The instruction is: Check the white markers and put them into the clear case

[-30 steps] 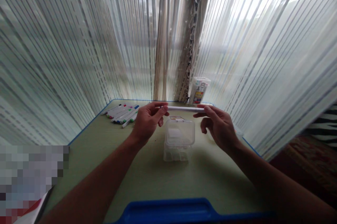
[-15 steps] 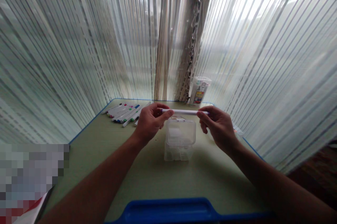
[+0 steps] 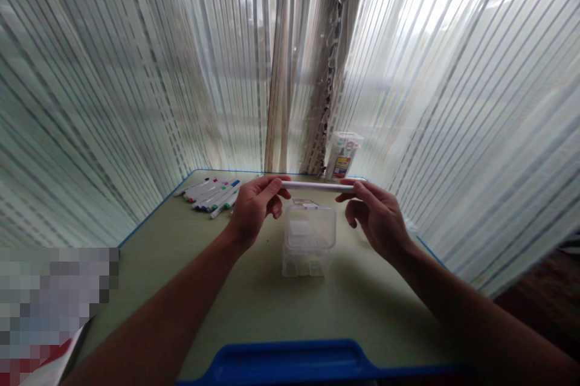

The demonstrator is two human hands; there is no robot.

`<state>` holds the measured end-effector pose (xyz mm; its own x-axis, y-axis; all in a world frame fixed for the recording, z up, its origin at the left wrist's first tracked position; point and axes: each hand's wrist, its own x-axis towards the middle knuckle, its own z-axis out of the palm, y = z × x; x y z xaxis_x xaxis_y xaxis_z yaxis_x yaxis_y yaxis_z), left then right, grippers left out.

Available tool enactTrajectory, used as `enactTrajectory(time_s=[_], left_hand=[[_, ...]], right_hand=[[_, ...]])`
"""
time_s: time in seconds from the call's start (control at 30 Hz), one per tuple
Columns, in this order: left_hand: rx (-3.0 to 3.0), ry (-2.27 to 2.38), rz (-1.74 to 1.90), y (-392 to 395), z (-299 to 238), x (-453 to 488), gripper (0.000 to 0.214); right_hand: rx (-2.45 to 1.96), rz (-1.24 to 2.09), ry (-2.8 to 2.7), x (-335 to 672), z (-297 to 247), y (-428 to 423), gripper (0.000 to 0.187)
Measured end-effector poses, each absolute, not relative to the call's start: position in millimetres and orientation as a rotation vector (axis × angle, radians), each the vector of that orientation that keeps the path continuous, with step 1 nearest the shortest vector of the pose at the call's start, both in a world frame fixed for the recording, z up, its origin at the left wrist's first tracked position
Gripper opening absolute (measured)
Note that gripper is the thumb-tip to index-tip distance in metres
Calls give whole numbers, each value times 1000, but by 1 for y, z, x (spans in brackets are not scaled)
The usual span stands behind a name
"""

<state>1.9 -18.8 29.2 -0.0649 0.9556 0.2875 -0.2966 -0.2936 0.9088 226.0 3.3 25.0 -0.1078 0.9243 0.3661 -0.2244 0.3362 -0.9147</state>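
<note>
A white marker point(image 3: 317, 186) is stretched level between my two hands, above the table. My left hand point(image 3: 257, 205) pinches one end between thumb and fingers. The other end is pinched by my right hand point(image 3: 374, 208), whose lower fingers curl loosely beneath. Both tips of the marker are hidden by my fingers. Below and nearer to me stands a clear plastic box point(image 3: 308, 262) with its lid point(image 3: 310, 228) raised. Beyond my left hand lies a loose pile of white markers point(image 3: 211, 196) with coloured caps.
A clear case with a printed label point(image 3: 344, 156) stands upright at the table's far edge, before the string curtain point(image 3: 226, 72). The green table point(image 3: 254, 313) has a blue rim and a blue tray point(image 3: 290, 362) at its front. Something clear point(image 3: 410, 226) lies beyond my right wrist.
Both hands have lifted the marker slightly, and its grip has shifted: the fingers now cover its ends, where purple showed before. The box and the marker pile stay where they were.
</note>
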Motion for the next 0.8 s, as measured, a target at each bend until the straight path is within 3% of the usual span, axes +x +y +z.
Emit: enactTrajectory(time_s=[0.8], left_hand=[[1331, 972, 1598, -19, 26, 2, 32]], right_hand=[[-708, 1040, -1362, 227, 20, 5, 28]])
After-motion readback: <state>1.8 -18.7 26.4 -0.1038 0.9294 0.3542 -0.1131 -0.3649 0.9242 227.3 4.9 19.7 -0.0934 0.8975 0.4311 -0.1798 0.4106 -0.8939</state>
